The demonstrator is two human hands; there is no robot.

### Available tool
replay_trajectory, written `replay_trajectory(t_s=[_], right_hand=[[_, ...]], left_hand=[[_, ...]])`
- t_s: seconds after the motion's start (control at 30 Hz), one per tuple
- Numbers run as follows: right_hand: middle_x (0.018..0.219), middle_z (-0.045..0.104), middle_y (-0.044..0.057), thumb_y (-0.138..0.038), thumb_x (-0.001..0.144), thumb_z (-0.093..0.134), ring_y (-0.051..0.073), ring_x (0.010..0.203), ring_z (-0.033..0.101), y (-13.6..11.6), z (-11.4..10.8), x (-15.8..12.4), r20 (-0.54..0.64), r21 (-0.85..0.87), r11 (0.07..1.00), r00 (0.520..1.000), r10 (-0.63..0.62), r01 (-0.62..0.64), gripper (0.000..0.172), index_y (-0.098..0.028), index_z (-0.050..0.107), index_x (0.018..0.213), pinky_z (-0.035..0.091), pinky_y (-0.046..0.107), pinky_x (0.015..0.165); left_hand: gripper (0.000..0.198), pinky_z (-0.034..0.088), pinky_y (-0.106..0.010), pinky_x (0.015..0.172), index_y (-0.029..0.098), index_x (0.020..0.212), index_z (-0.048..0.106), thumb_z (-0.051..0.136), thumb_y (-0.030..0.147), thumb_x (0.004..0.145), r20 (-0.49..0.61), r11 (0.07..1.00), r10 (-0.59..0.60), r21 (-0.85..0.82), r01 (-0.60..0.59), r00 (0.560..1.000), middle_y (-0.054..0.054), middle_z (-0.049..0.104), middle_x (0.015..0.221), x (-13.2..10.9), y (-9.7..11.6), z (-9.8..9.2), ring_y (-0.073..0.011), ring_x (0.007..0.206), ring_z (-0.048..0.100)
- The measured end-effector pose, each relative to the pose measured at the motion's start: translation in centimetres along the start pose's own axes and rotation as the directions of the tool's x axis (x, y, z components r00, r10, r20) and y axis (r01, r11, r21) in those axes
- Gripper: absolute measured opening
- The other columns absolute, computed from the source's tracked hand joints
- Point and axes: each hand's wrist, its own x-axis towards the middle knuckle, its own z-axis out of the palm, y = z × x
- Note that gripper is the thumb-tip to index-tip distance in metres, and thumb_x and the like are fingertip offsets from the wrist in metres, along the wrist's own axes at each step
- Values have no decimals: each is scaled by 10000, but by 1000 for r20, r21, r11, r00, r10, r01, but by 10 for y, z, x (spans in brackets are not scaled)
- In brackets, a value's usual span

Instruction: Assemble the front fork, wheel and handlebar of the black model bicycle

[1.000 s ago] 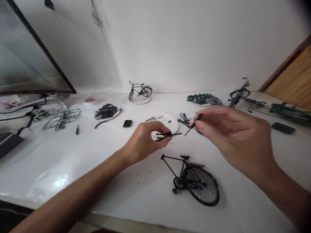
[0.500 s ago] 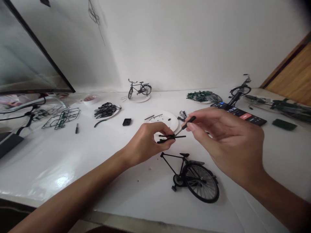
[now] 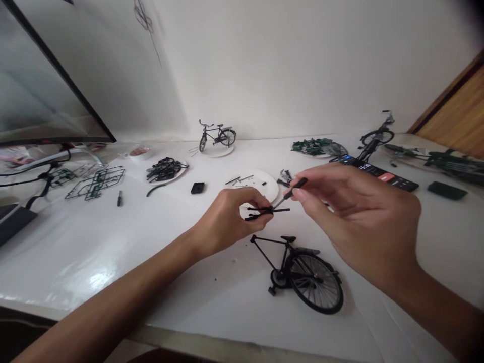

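Black fork [image 3: 270,210], one, pinched in the left hand [image 3: 230,217] above the table [image 3: 189,307], meets one screwdriver [image 3: 295,189] gripped by the right hand [image 3: 363,222], tip hard to make out, one bike frame [image 3: 298,279] nearer

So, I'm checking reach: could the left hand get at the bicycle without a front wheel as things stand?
Probably yes: the bicycle lies close by, with nothing visible between. But the left hand pinches a black part, so its grip isn't free.

A black-handled screwdriver [image 3: 295,188] slants down, tip at a black forked part [image 3: 271,210].
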Motion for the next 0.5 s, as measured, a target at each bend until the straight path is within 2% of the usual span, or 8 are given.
replay_trajectory(t_s=[0.3, 0.43, 0.5], right_hand=[[970, 708, -5, -118, 838, 693, 149, 888, 690, 5, 0, 0, 66, 14, 1000, 998, 20, -21, 201, -228, 675, 1005, 585, 268, 856], [992, 712, -16, -109, 834, 698, 141, 874, 692, 6, -2, 1, 82, -44, 999, 996, -25, 29, 271, -249, 679, 1065, 590, 268, 843], [1000, 709, -8, -102, 841, 683, 153, 897, 686, 6, -2, 2, 114, -37, 997, 992, -59, 64, 247, -241, 687, 1044, 590, 292, 854]], left_hand=[[92, 536, -271, 866, 173, 925, 685, 679, 202, 837, 16, 1000, 2, 4, -2, 1000, -3, 723, 929, 0, 0, -1, -133, 880, 668], [97, 537, -278, 865, 169, 921, 686, 685, 199, 829, 23, 1000, -19, -2, 19, 1000, -11, 724, 930, 0, 2, 0, -140, 883, 669], [97, 538, -283, 857, 167, 915, 685, 687, 196, 822, 18, 1000, -27, -10, 27, 999, -14, 725, 918, 0, 2, 0, -145, 874, 668]])
